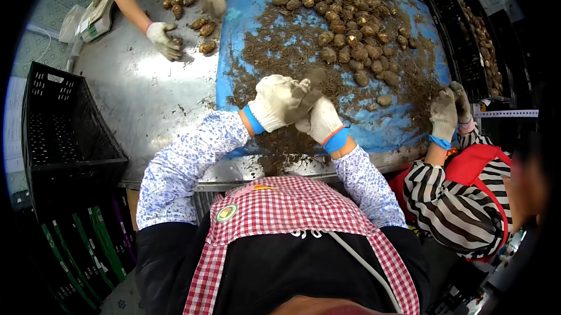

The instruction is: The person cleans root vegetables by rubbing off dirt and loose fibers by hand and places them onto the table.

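Note:
My left hand (279, 100), in a white knitted glove with a dirt-darkened palm side and a blue wristband, is brought against my right hand over the near part of the blue sheet (232, 75). My right hand (322, 120), gloved the same way, has its fingers curled in beneath the left one. Whatever lies between the two hands, if anything, is hidden by the gloves. Just beyond them, loose root fibres and soil (286, 52) cover the sheet. A heap of brown, hairy taros (356, 28) spreads farther back, with one single taro (384, 100) nearer on the right.
Across the metal table (140, 93), another person's gloved hands (165, 41) handle several taros (205, 28). At right, a person in striped sleeves holds gloved hands (444, 110) together. Black crates stand left (61, 119) and right, the right crate (461, 40) holding taros. A scale (96, 17) sits far left.

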`<move>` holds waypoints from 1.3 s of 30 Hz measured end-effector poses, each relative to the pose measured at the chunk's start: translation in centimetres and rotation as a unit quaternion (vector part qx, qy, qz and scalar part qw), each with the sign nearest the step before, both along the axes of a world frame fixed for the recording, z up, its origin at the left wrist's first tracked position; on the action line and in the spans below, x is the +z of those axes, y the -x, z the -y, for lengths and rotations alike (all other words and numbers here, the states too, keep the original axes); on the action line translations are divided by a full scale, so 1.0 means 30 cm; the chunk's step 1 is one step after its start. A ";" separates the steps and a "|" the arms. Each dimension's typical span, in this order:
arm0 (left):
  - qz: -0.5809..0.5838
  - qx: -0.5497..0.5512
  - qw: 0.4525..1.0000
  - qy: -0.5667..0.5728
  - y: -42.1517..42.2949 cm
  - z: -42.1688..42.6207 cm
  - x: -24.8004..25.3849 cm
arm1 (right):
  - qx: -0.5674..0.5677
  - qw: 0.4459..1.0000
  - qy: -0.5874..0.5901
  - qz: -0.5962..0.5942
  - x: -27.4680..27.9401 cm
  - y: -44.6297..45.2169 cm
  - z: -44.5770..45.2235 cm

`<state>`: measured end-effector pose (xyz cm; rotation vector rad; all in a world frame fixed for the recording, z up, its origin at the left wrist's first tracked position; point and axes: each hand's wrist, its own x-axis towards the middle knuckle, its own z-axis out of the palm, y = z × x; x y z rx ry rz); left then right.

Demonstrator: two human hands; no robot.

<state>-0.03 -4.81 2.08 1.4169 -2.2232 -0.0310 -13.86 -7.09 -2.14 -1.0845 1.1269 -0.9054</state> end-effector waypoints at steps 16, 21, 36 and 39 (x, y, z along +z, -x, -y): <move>-0.072 0.125 0.989 0.037 0.021 -0.023 0.035 | -0.004 0.928 -0.255 0.271 0.068 -0.047 -0.018; -0.580 0.101 0.781 -0.206 0.041 -0.032 0.032 | 0.012 0.970 -0.130 0.205 -0.005 -0.008 -0.044; -0.589 0.066 0.704 -0.391 0.075 -0.083 -0.003 | 0.168 0.724 0.594 -0.307 0.143 0.160 -0.036; -0.757 -0.009 0.456 -0.469 0.014 -0.082 -0.034 | 0.253 0.723 0.441 -0.468 0.109 0.166 0.008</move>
